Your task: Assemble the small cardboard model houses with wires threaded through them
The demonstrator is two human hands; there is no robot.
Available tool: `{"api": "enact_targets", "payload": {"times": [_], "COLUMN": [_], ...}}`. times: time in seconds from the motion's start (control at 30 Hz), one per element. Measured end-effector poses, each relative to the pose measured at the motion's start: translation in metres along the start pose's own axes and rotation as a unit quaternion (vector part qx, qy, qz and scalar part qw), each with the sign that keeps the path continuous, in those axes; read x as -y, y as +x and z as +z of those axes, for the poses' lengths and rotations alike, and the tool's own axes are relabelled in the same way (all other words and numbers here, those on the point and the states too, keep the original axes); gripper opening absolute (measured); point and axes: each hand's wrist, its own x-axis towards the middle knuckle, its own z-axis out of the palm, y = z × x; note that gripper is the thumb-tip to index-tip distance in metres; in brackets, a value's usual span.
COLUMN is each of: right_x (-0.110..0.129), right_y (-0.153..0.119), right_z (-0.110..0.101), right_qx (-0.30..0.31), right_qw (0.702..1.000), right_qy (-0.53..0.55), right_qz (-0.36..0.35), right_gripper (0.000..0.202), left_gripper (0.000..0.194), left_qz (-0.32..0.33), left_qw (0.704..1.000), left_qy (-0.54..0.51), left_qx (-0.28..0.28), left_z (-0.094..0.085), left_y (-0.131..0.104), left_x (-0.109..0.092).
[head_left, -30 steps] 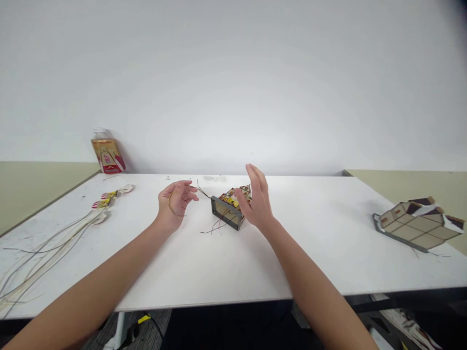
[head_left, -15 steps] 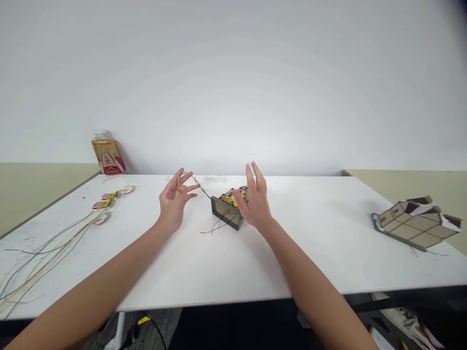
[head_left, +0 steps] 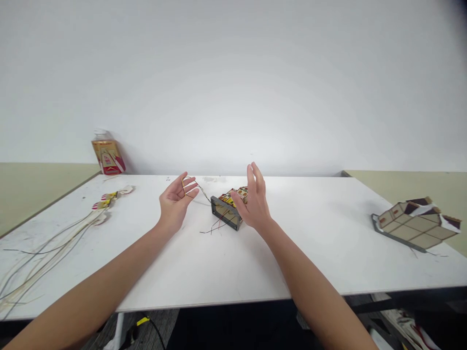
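Note:
A small model house (head_left: 239,194) lies tipped over on the table, its dark grey rectangular base (head_left: 225,214) facing me. Thin wires (head_left: 203,192) run from the base to my left hand (head_left: 173,201), where they loop by the fingers and are pinched by the thumb. Shorter red and black wires (head_left: 215,226) hang out of the base's underside onto the table. My right hand (head_left: 254,201) is at the right side of the house, thumb in front of it and fingers stretched upward. It hides part of the house; whether it presses on it I cannot tell.
A second model house (head_left: 416,223) on a grey base lies at the table's right end. To the left are long loose wires (head_left: 54,253) with yellow-and-red wrapped bundles (head_left: 105,200). A labelled bottle (head_left: 108,153) stands against the wall. The white table (head_left: 204,277) ends close to me.
My left hand's fingers have closed in, the thumb coming up against the wires. The wire loop has shifted slightly right. My right hand and the house have hardly moved.

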Motion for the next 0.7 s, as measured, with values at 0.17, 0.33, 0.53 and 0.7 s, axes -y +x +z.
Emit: {"api": "enact_targets", "payload": {"times": [0.17,0.33,0.53,0.7], "right_x": [0.0006,0.0012,0.0010,0.0022], "right_y": [0.0004,0.0005,-0.0004,-0.0005], "right_z": [-0.0006,0.0001,0.0001,-0.0006], "right_qx": [0.007,0.016,0.023,0.031], "right_qw": [1.000,1.000,0.999,0.999], "right_qy": [-0.007,-0.021,-0.029,-0.030], "right_qz": [0.001,-0.004,-0.007,-0.001], "right_gripper": [0.074,0.073,0.066,0.064], "left_gripper": [0.063,0.058,0.052,0.057], "left_qz": [-0.012,-0.010,-0.002,-0.003], "left_qw": [1.000,0.999,0.998,0.997], "left_qy": [0.002,0.025,0.040,0.026], "left_qx": [0.007,0.020,0.041,0.067], "left_z": [0.0012,0.0038,0.0042,0.0021], "left_y": [-0.0023,-0.0048,-0.0074,-0.0079], "left_x": [-0.0001,-0.0016,0.0001,0.0036]}}
